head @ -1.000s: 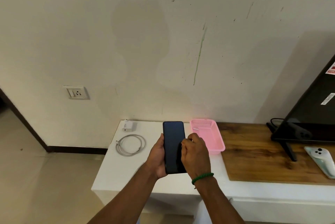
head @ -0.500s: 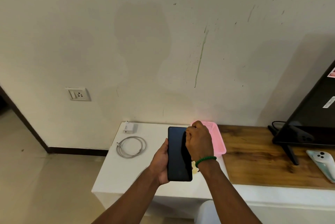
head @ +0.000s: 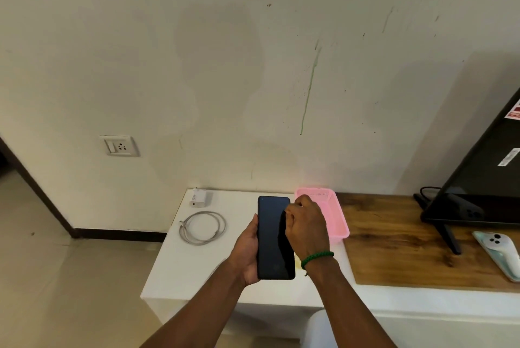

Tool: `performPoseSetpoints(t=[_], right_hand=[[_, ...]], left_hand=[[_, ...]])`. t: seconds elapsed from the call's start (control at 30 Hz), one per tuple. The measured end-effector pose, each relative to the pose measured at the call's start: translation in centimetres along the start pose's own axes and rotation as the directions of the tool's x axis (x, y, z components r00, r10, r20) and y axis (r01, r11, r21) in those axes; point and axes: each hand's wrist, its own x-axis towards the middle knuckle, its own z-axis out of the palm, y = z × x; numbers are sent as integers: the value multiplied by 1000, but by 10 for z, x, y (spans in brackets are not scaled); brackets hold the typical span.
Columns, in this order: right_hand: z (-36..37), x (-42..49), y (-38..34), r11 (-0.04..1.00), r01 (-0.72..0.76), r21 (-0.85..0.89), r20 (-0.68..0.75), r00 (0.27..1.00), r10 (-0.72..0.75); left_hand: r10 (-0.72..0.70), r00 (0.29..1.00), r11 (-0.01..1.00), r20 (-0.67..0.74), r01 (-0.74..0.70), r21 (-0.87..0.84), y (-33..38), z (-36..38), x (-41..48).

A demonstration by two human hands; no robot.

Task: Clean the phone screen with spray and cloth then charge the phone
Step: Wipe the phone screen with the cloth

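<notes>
With the left hand point(head: 249, 249) gripping the phone point(head: 274, 238), the right hand point(head: 306, 225), bunched on a probably hidden cloth, should wipe gently.

Phone: we see a dark, flat rectangular phone with a black glass screen point(head: 274, 238), screen unlit and facing up, held lengthwise above the white table, its upper right part hidden behind a hand.

Cloth: we make out only a small pale yellow scrap point(head: 297, 260) just beside the phone's lower right edge; too little shows to be sure.

Cable: a white charging cable wound in a loose round coil point(head: 202, 227) lies flat on the white table, left of the phone.

Charger: a small white boxy plug adapter point(head: 198, 198) sits just behind the coil, near the wall.
</notes>
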Motion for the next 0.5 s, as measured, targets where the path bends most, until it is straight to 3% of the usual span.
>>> performPoseSetpoints(t=[0.5], right_hand=[[6,-36,2,999,7,36,49,999,-9]], left_hand=[[14,1000,1000,22,-14,12,6,-6,7]])
